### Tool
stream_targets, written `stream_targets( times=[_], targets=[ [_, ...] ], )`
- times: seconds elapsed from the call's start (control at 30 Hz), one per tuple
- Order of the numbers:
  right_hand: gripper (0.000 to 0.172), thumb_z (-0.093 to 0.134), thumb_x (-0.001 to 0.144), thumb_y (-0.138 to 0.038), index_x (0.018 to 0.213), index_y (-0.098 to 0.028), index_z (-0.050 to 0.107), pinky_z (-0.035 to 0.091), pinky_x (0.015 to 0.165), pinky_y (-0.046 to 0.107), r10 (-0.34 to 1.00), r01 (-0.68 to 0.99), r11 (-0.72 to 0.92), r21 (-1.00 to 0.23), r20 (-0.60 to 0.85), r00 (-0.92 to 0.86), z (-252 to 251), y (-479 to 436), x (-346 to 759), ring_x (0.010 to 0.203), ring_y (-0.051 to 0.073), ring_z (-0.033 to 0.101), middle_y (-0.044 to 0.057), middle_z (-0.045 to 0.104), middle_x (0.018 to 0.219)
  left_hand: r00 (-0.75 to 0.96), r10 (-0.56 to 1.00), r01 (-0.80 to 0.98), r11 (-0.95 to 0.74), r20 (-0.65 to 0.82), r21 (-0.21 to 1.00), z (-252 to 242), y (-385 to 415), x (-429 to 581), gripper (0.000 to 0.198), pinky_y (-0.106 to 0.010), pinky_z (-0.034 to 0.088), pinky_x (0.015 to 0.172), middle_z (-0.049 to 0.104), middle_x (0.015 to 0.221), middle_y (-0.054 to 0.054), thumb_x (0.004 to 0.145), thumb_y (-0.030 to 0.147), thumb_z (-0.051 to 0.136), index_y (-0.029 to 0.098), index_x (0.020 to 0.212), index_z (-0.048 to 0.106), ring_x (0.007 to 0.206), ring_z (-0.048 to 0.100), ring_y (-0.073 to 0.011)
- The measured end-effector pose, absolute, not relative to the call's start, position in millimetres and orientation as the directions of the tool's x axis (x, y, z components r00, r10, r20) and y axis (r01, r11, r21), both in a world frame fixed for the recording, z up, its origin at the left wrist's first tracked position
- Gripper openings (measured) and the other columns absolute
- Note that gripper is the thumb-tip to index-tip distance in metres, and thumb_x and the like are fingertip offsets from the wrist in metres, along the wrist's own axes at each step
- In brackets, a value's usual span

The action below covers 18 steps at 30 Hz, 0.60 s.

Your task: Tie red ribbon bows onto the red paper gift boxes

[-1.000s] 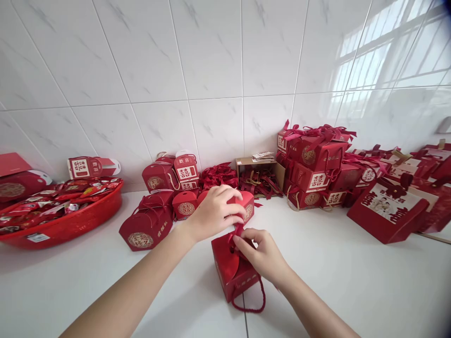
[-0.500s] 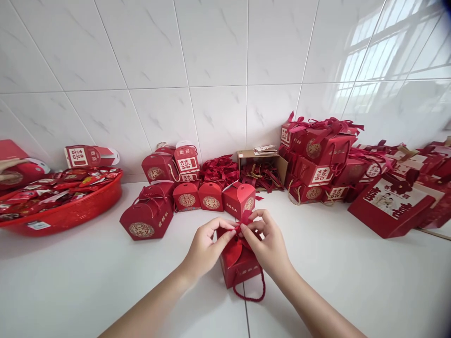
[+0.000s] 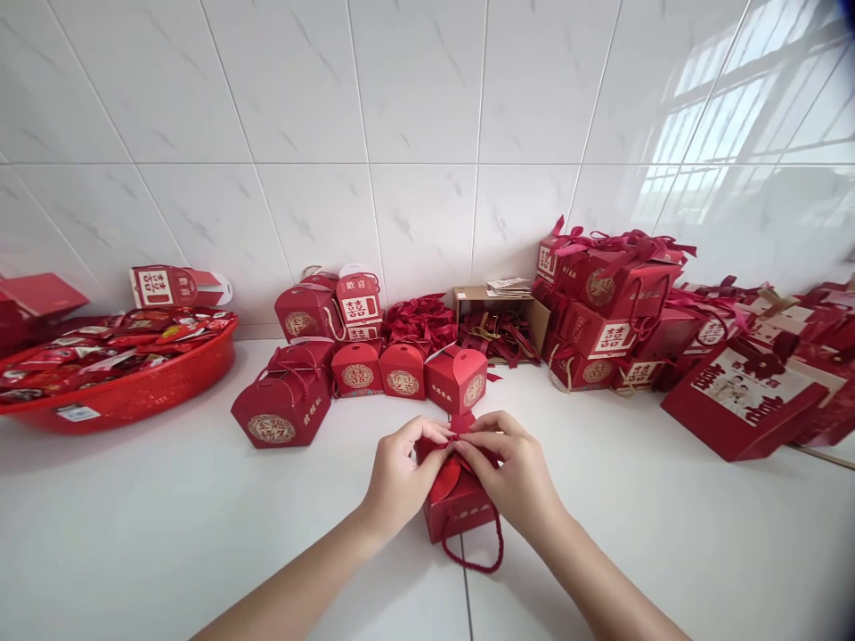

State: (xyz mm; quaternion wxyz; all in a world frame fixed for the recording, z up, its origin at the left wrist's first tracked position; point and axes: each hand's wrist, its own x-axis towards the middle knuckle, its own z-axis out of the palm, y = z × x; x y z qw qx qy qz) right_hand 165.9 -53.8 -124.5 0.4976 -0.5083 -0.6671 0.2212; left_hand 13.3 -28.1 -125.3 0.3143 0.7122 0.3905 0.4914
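A red gift box (image 3: pixel 460 512) stands on the white counter in front of me, its rope handle (image 3: pixel 491 565) drooping at the near side. Across its top runs a red ribbon (image 3: pixel 462 424). My left hand (image 3: pixel 404 472) pinches the ribbon from the left, thumb and fingers together. From the right, my right hand (image 3: pixel 511 463) pinches it too, and the fingertips of both hands nearly meet over the middle of the lid. The fingers partly hide the ribbon's knot or loop.
A red plastic basket (image 3: pixel 166 383) of wrapped packets sits at left. Several red boxes (image 3: pixel 287 405) line the back, beside a heap of ribbons (image 3: pixel 419 320) and an open carton (image 3: pixel 540 320). Stacked ribboned boxes (image 3: pixel 601 334) and a tilted red box (image 3: pixel 721 432) occupy the right.
My fingers have shifted slightly down on the ribbon, and the fingertips are closer together over the lid. The view has swung a little; a hand at the far left edge is no longer visible.
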Motion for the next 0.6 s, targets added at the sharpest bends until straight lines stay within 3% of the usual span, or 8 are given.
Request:
stream_targets(
  times=[0.17, 0.27, 0.43, 0.6],
  targets=[
    [0.020, 0.056, 0.082, -0.032, 0.075, -0.020, 0.070, 0.043, 0.091, 0.036, 0.941, 0.370, 0.291, -0.882, 0.333, 0.056, -126.1, -51.4, 167.8, 0.109, 0.024, 0.053, 0.009, 0.055, 0.116, 0.225, 0.861, 0.227, -0.502, 0.457, 0.834, -125.1, -28.0, 11.2, 0.010, -0.032, 0.051, 0.082, 0.068, 0.086, -0.004, 0.079, 0.012, 0.054, 0.019, 0.073, 0.057, 0.089, 0.064, -0.0176],
    [0.026, 0.054, 0.084, -0.038, 0.073, -0.019, 0.068, 0.037, 0.099, 0.038, 0.977, 0.247, 0.213, -0.945, 0.214, -0.025, -124.1, -51.9, 168.6, 0.123, 0.025, 0.043, 0.010, 0.048, 0.128, 0.254, 0.841, 0.205, -0.529, 0.477, 0.823, -126.4, -27.8, 7.1, 0.009, -0.034, 0.050, 0.085, 0.068, 0.086, -0.005, 0.080, 0.013, 0.054, 0.019, 0.074, 0.057, 0.091, 0.064, -0.0187],
    [0.031, 0.051, 0.085, -0.043, 0.075, -0.018, 0.067, 0.032, 0.103, 0.038, 0.974, 0.159, 0.199, -0.967, 0.177, -0.141, -120.7, -53.2, 168.4, 0.131, 0.025, 0.034, 0.010, 0.041, 0.137, 0.294, 0.853, 0.141, -0.485, 0.432, 0.863, -127.1, -21.5, 8.4, 0.006, -0.033, 0.049, 0.086, 0.065, 0.088, -0.005, 0.083, 0.017, 0.053, 0.019, 0.078, 0.053, 0.094, 0.061, -0.0181],
    [0.033, 0.051, 0.086, -0.045, 0.081, -0.019, 0.071, 0.032, 0.104, 0.038, 0.978, 0.091, 0.202, -0.975, 0.196, -0.071, -122.4, -51.8, 167.6, 0.131, 0.025, 0.035, 0.010, 0.040, 0.139, 0.121, 0.893, 0.146, -0.448, 0.433, 0.882, -126.8, -16.9, 14.7, 0.011, -0.031, 0.048, 0.085, 0.057, 0.089, -0.003, 0.082, 0.027, 0.057, 0.020, 0.085, 0.050, 0.092, 0.058, -0.0166]
  ],
)
